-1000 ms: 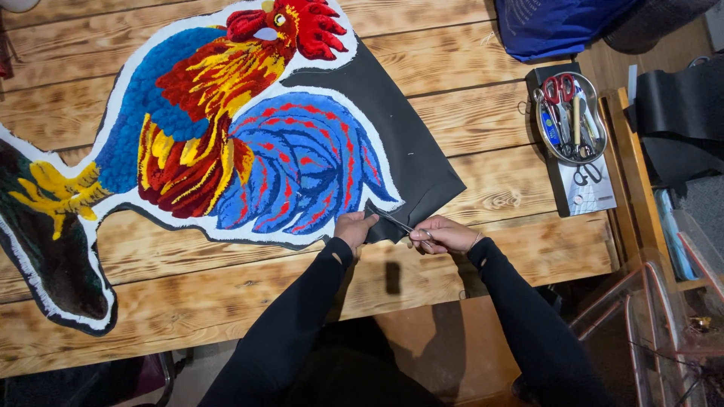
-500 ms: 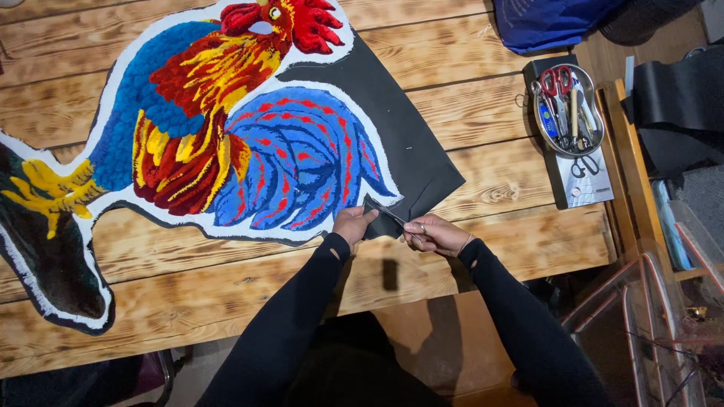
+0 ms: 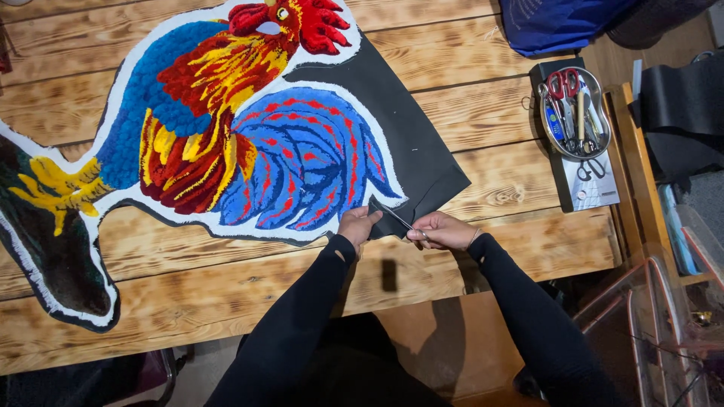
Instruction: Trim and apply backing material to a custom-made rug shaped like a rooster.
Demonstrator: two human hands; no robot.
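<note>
A large tufted rooster rug [image 3: 226,143] in red, yellow and blue with a white outline lies across the wooden table [image 3: 188,279]. Dark grey backing fabric [image 3: 411,143] sticks out past its tail. My left hand [image 3: 357,224] pinches the edge of that fabric at the tail. My right hand [image 3: 441,230] grips scissors [image 3: 394,215] whose blades point up-left into the fabric edge, close to my left fingers. Both arms wear black sleeves.
A round metal tray [image 3: 577,113] with red-handled scissors and other tools rests on a dark book at the table's right end. A blue bag [image 3: 562,22] lies at the top right. Black fabric [image 3: 682,98] and wire racks [image 3: 656,324] stand on the right.
The view has shifted slightly. My hands stay at the rug's tail, with the scissors still working along the grey fabric edge.
</note>
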